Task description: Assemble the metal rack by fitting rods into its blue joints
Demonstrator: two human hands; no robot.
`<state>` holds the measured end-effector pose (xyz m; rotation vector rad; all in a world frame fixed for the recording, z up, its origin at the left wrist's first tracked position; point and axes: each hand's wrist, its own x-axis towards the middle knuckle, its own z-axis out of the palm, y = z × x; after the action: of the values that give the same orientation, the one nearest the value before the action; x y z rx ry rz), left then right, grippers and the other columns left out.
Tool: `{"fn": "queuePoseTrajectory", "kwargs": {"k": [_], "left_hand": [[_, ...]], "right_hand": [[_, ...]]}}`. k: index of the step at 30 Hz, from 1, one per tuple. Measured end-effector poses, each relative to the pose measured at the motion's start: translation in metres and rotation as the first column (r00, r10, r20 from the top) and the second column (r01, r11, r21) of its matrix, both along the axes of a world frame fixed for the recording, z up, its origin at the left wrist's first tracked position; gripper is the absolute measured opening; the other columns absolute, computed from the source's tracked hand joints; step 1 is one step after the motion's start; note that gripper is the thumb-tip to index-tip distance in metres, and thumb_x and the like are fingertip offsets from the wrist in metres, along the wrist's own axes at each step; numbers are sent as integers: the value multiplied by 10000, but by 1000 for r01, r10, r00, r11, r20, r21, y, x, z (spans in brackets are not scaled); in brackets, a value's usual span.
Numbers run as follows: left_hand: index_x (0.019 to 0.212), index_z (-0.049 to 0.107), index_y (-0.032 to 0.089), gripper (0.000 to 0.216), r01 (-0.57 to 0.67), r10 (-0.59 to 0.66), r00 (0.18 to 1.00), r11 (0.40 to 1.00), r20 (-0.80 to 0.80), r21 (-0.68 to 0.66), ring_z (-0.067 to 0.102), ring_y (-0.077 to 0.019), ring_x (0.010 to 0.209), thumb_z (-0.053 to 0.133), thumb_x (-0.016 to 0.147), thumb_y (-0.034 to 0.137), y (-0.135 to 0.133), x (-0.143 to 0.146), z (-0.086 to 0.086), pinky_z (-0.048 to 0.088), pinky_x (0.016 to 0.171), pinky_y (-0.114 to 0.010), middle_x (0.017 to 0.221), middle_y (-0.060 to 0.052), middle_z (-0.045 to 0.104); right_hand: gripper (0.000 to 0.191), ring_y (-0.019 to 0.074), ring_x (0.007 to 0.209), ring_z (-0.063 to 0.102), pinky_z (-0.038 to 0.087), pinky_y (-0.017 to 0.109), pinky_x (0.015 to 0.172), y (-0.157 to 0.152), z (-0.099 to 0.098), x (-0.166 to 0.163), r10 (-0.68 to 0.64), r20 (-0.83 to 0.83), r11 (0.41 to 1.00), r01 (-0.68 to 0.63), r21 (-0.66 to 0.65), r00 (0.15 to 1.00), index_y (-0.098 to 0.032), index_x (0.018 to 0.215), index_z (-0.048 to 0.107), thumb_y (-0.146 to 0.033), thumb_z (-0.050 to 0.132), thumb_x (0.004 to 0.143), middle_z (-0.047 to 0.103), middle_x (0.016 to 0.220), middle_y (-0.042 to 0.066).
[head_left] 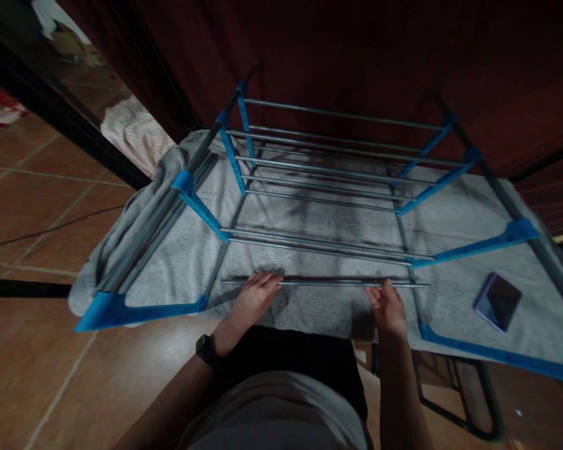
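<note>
A thin metal rod (328, 282) lies crosswise in front of me, just above or on the grey cloth. My left hand (258, 295) is closed around it left of its middle, palm down. Toward its right end my right hand (388, 306) pinches it between thumb and fingers. Beyond the rod stands a partly assembled rack (319, 242) of metal bars and grey poles. Blue plastic brackets (201, 212) join its bars to the poles. The nearest blue brackets, left (164, 311) and right (492, 355), have no bar between them.
Grey cloth (300, 312) covers the surface under the rack. A phone (497, 301) lies on it at the right. Several loose grey poles (169, 212) rest along the left side. A dark red curtain (356, 50) hangs behind; tiled floor (37, 219) shows at left.
</note>
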<state>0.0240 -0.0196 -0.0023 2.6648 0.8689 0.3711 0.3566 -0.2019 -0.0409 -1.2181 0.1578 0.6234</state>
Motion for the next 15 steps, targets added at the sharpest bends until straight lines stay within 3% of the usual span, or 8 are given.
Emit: {"fn": "queuePoseTrajectory", "kwargs": {"k": [15], "left_hand": [[1278, 743, 212, 320, 76, -76, 997, 997, -9, -6, 754, -258, 1102, 531, 1099, 372, 2, 6, -1, 596, 1032, -428, 1189, -101, 797]], "right_hand": [[356, 129, 768, 745, 653, 301, 812, 3, 2, -2, -17, 12, 999, 18, -26, 1000, -238, 864, 675, -467, 920, 746, 759, 806, -34]]}}
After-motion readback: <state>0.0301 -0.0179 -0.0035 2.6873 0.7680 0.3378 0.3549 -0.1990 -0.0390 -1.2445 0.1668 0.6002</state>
